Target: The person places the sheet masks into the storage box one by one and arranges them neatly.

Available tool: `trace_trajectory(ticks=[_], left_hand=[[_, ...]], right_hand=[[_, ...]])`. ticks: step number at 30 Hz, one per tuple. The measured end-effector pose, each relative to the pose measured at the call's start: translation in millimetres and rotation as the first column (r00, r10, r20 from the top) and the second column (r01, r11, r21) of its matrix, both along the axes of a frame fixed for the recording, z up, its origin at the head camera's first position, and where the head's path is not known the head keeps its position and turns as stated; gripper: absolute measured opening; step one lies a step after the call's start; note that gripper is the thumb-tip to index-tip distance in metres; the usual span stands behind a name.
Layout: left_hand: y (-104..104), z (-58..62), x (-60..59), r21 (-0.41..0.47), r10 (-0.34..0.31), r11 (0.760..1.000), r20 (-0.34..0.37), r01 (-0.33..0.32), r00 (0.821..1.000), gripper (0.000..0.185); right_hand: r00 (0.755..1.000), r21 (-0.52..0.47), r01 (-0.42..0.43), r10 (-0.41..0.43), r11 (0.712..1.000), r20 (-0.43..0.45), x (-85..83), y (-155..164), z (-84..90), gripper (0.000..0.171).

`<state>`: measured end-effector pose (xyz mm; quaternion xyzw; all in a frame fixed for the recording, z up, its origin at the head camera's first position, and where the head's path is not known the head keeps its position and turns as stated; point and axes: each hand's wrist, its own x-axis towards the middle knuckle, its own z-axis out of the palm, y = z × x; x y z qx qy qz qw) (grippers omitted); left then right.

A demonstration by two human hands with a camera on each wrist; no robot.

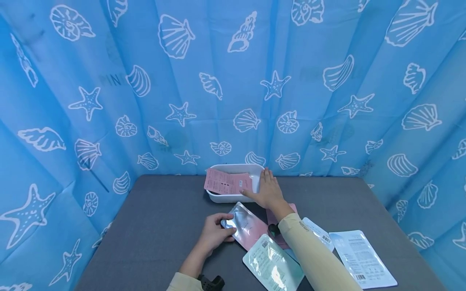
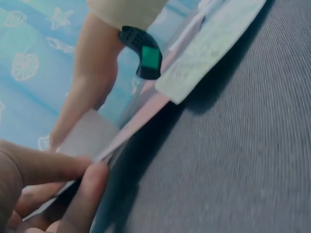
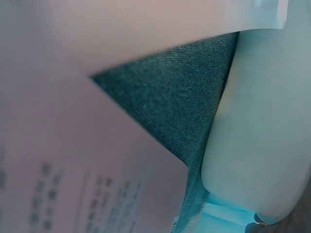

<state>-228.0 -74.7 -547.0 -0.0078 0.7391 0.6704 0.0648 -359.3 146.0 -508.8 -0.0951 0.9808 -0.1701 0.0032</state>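
Note:
My left hand [image 1: 214, 232] pinches a silver-and-pink sheet mask packet [image 1: 249, 228] by its left edge, thumb against fingers. In the left wrist view the thumb and fingertip meet on the edge of that thin packet [image 2: 138, 119], tilted off the tabletop. My right hand [image 1: 268, 192] rests on the right end of a white plastic container [image 1: 227, 199], its fingers straight along the rim and its thumb toward the near side. Pink packets [image 1: 223, 182] lie in the container, one overhanging the left rim. The right wrist view shows the container's pale wall [image 3: 257, 121] beside a blurred pink packet [image 3: 121, 160].
A pale green packet [image 1: 273, 262] lies close to the front. Partly under my right forearm are a pink packet [image 1: 293, 207] and a white packet [image 1: 319, 232]. Farther right lies a larger white packet [image 1: 364, 258]. A blue shell-patterned curtain [image 1: 225, 89] hangs behind the grey tabletop [image 1: 156, 230].

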Motion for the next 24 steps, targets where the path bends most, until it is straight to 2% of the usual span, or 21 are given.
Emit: trace_trajectory(ticks=[2, 9, 15, 20, 24], left_hand=[[-2.8, 0.3, 0.7, 0.018, 0.002, 1.000, -0.001, -0.002, 1.000, 0.041], [-21.0, 4.2, 2.6, 0.006, 0.078, 0.997, -0.025, -0.078, 0.997, 0.043], [-48.8, 15.2, 1.6, -0.022, 0.101, 0.995, -0.041, -0.102, 0.994, 0.043], [-69.9, 23.7, 6.8, -0.037, 0.107, 0.993, -0.061, -0.109, 0.992, 0.042], [-83.8, 31.5, 9.5, -0.045, 0.150, 0.987, -0.079, -0.154, 0.985, 0.042]], right_hand=[[1.000, -0.009, 0.000, 0.000, 1.000, 0.000, 0.2, 0.9, -0.5, 0.128], [1.000, -0.021, -0.001, 0.002, 1.000, 0.020, -2.6, 2.6, -2.1, 0.129], [1.000, -0.025, 0.011, -0.010, 1.000, 0.019, -1.0, 1.7, -0.1, 0.129], [1.000, -0.014, 0.012, -0.012, 1.000, 0.018, -1.2, 1.3, -0.6, 0.129], [1.000, -0.017, 0.012, -0.011, 1.000, 0.017, -0.9, 0.9, -0.1, 0.129]])
